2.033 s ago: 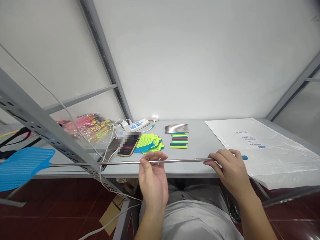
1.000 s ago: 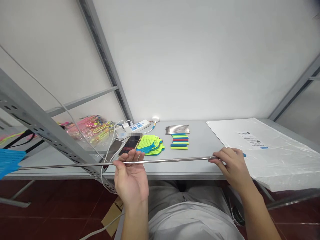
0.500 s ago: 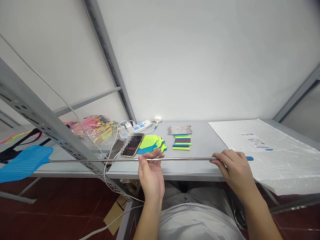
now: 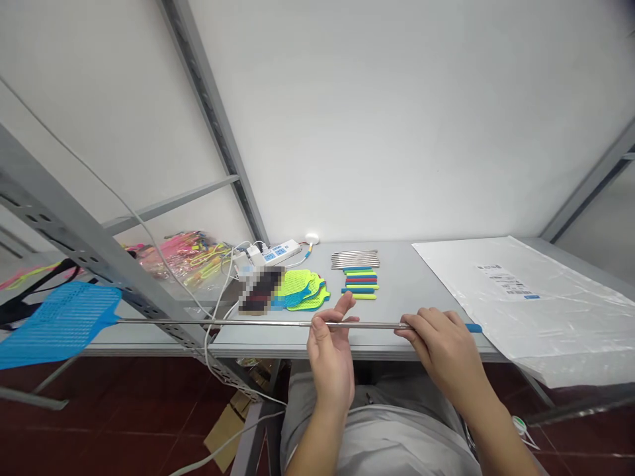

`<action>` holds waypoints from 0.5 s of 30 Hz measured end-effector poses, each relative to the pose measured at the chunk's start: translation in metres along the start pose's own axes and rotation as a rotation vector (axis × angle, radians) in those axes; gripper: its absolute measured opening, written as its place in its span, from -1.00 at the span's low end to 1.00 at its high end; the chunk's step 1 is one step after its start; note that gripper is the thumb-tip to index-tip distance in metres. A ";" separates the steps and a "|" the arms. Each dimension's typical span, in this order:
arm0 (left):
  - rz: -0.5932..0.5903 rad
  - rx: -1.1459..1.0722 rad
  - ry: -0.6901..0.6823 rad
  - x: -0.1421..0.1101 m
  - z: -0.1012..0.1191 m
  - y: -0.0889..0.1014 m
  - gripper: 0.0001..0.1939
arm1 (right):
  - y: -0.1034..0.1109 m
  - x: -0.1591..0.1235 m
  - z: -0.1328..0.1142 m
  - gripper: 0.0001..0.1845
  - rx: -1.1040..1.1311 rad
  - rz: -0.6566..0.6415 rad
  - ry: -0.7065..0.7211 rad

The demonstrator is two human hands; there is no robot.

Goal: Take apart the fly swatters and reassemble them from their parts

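Observation:
A fly swatter with a blue perforated head (image 4: 64, 324), a thin metal rod (image 4: 213, 322) and a blue handle end (image 4: 475, 328) lies level across the view. My left hand (image 4: 331, 357), palm up, pinches the rod near its middle between thumb and fingers, with some fingers stretched out. My right hand (image 4: 439, 344) is closed from above around the handle end, hiding most of the handle. Beyond my hands on the table lie yellow-green and blue swatter heads (image 4: 310, 291), a row of coloured handles (image 4: 360, 280) and a bundle of metal rods (image 4: 354, 259).
A pixelated phone (image 4: 260, 289) and a white power strip (image 4: 282, 251) stand at the left. White wrapping with a label (image 4: 546, 304) covers the table's right side. A metal shelf post (image 4: 99, 244) and a white cable (image 4: 213, 317) are close to the rod. Bagged colourful items (image 4: 183, 258) lie beyond the post.
My left hand has shifted right along the rod, and my right hand has moved left. The swatter's head is further right and its handle end further left, so the swatter looks shorter.

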State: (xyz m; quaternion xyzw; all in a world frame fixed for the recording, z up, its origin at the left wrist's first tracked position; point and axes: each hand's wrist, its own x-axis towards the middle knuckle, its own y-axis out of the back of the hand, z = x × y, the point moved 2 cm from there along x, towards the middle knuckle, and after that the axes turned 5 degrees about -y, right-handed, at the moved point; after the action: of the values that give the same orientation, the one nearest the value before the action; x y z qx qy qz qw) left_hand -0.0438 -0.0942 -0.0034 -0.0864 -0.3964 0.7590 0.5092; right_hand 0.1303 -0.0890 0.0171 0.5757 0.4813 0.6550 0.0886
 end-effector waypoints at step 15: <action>0.005 0.102 -0.199 0.023 0.032 0.021 -0.51 | 0.019 -0.013 0.068 -0.80 0.118 -0.001 -0.123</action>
State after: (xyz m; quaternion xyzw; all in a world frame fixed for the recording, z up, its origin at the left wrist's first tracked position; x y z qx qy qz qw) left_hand -0.0868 -0.0951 0.0098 0.0146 -0.4055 0.7843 0.4693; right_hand 0.2001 -0.0715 0.0137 0.6189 0.5130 0.5888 0.0840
